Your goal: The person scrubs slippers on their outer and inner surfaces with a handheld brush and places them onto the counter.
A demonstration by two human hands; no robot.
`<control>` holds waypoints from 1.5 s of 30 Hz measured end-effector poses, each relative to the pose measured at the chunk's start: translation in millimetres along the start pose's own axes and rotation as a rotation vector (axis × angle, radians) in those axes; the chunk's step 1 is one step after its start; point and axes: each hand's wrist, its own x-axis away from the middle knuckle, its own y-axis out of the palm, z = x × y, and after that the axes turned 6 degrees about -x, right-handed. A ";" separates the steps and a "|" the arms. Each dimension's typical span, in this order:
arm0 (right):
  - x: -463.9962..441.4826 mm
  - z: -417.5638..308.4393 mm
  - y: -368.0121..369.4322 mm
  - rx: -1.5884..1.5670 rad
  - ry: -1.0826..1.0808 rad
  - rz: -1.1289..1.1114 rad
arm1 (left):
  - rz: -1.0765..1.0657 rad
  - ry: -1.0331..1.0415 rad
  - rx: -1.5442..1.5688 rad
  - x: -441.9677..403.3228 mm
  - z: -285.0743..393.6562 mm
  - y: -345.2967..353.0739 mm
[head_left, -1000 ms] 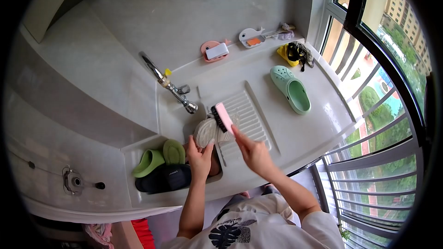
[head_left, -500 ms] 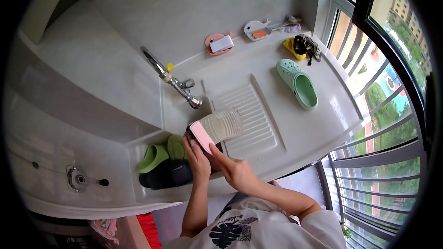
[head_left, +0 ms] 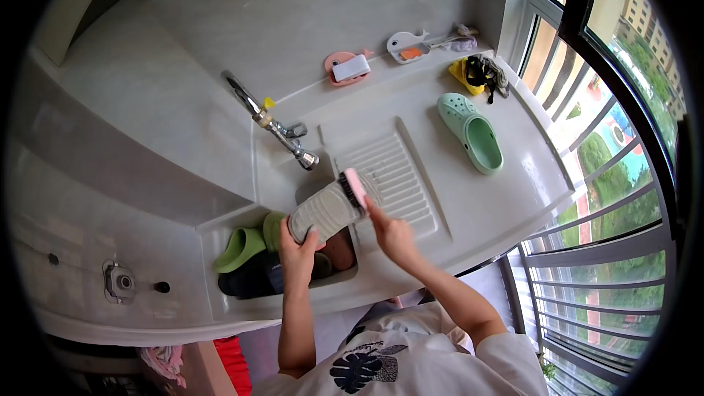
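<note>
While the left hand point(head_left: 299, 253) grips the near-left end of a pale shoe point(head_left: 323, 213), sole up over the sink point(head_left: 282, 183), the right hand's point(head_left: 396, 235) fingers are closed round a pink brush point(head_left: 355, 188), bristles right against the far end! Green clog point(head_left: 471, 133) sits far right, beyond the ridged washboard point(head_left: 400, 183).

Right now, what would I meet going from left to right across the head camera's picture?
Small metal fitting → lime green slipper → left hand → pink brush → right hand → mint green clog → window railing.
</note>
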 end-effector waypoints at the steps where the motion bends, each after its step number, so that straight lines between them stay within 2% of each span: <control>1: -3.5 5.1 0.8 0.002 -0.005 -0.003 | 0.005 0.001 0.004 2.6 -3.3 -4.6; 3: -8.3 9.9 -0.6 0.105 0.032 -0.032 | -0.025 -0.116 0.097 9.1 -8.0 -10.8; 4: -2.1 -4.5 -5.1 0.178 0.024 -0.103 | -0.024 -0.114 0.098 10.2 -16.8 -14.7; 5: 9.7 -21.0 -6.7 0.124 0.005 -0.187 | -0.062 -0.098 0.079 8.2 -30.8 -18.8; 7: 37.9 -37.4 3.1 0.024 -0.204 -0.182 | -0.092 -0.091 0.059 11.0 -38.5 -23.9; 9: 33.6 -29.2 2.3 0.054 -0.204 -0.203 | -0.052 -0.085 -0.020 17.2 -35.4 -22.7; 11: 8.4 2.1 5.5 0.191 -0.054 -0.156 | -0.037 -0.086 -0.047 22.8 -35.8 -21.3; 13: -3.0 7.5 2.2 0.239 -0.058 -0.087 | -0.043 -0.065 -0.105 26.3 -38.9 -21.2; 15: -4.4 -9.2 -10.3 0.216 -0.009 -0.129 | -0.057 -0.022 -0.145 28.8 -26.5 -18.6; 17: 26.1 -31.4 -7.1 0.082 -0.230 -0.184 | -0.076 0.003 -0.192 33.3 -28.1 -19.7; 19: 33.7 -53.0 -22.1 0.144 -0.196 -0.367 | -0.087 0.022 -0.170 29.2 -45.2 -24.7; 21: 11.2 -8.9 -8.4 0.152 -0.087 -0.288 | -0.124 -0.039 -0.120 31.6 -44.5 -27.1; 23: -10.5 25.1 -4.4 0.304 -0.055 -0.058 | -0.123 -0.186 0.011 37.9 -25.5 -22.5; 25: -25.5 37.1 -11.8 0.124 0.127 -0.012 | -0.105 -0.169 0.024 40.6 -32.4 -19.6; 27: -5.9 20.3 -11.7 0.163 0.095 -0.065 | -0.089 -0.147 0.035 35.9 -31.7 -14.6; 31: 51.1 -24.1 -7.6 0.100 -0.204 -0.276 | -0.067 -0.200 0.027 32.7 -27.2 -14.0; 32: 45.1 -6.8 -0.7 0.111 -0.229 -0.191 | -0.059 -0.209 0.014 31.9 -27.8 -14.9; 33: 31.3 9.3 -1.8 0.108 -0.230 -0.199 | -0.053 -0.214 0.013 32.4 -27.4 -14.7; 35: 3.2 34.7 -8.6 0.243 -0.069 -0.112 | -0.047 -0.224 0.020 35.2 -25.3 -12.1; 38: -4.9 52.0 -11.2 0.294 -0.047 -0.062 | 0.025 -0.220 0.011 39.7 -20.9 -0.8; 39: 9.0 33.6 -11.0 0.275 0.028 -0.172 | 0.029 -0.218 0.015 37.7 -21.7 1.5; 41: 46.9 0.3 -15.6 0.157 -0.192 -0.228 | 0.052 -0.242 -0.006 38.7 -26.4 -0.9; 45: 23.5 23.8 -22.7 0.226 -0.213 -0.307 | 0.091 -0.255 -0.017 44.2 -24.2 4.5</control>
